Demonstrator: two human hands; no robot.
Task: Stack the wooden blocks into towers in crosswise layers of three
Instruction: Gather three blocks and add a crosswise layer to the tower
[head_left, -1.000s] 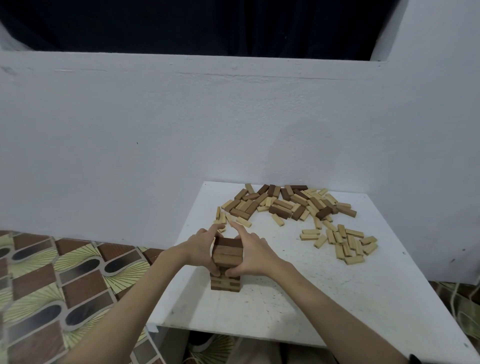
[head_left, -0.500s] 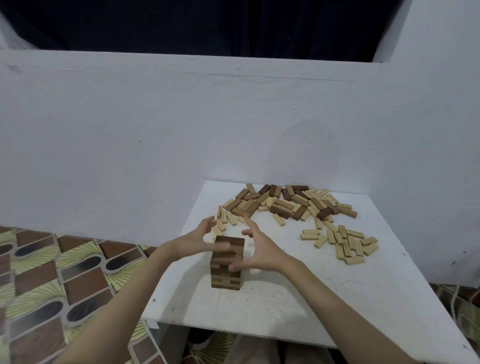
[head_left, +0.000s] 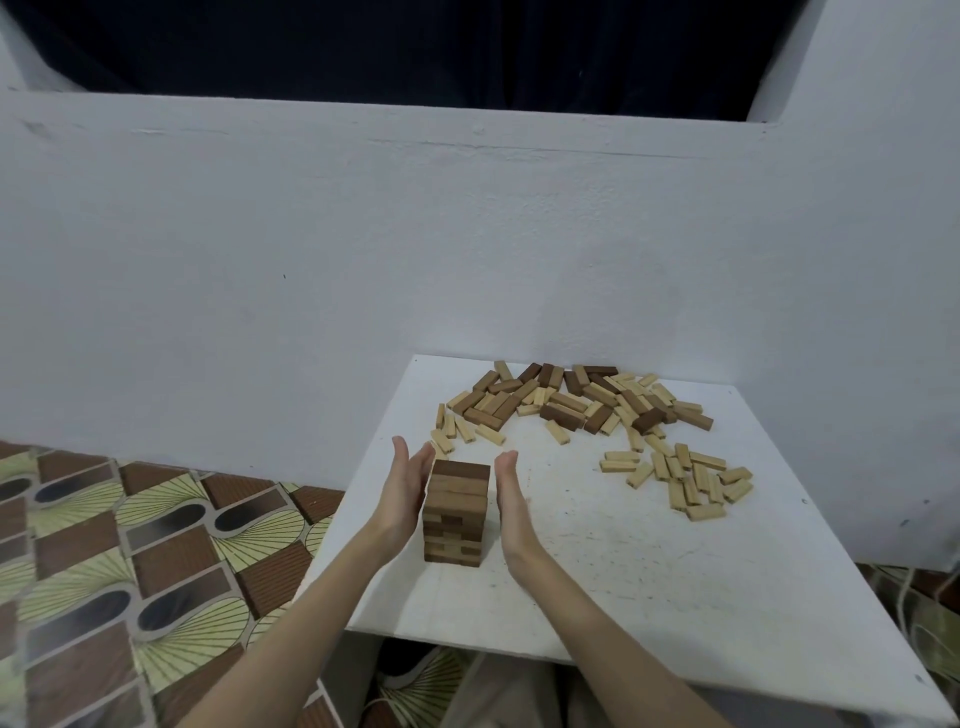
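A white desk (head_left: 649, 582) stands against a white wall (head_left: 311, 260) above patterned floor (head_left: 130, 561). Flat-fingered, the left hand (head_left: 402, 491) and right hand (head_left: 511, 499) flank the tower (head_left: 456, 512); loose blocks (head_left: 587, 410) lie behind. Contact with the tower is unclear.

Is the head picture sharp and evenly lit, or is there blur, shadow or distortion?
Head view: soft, even light; faint shadow beside the tower on the table; wide-angle bending of the wall ledge; loose blocks slightly soft; both hands sharp, left hand, right hand.
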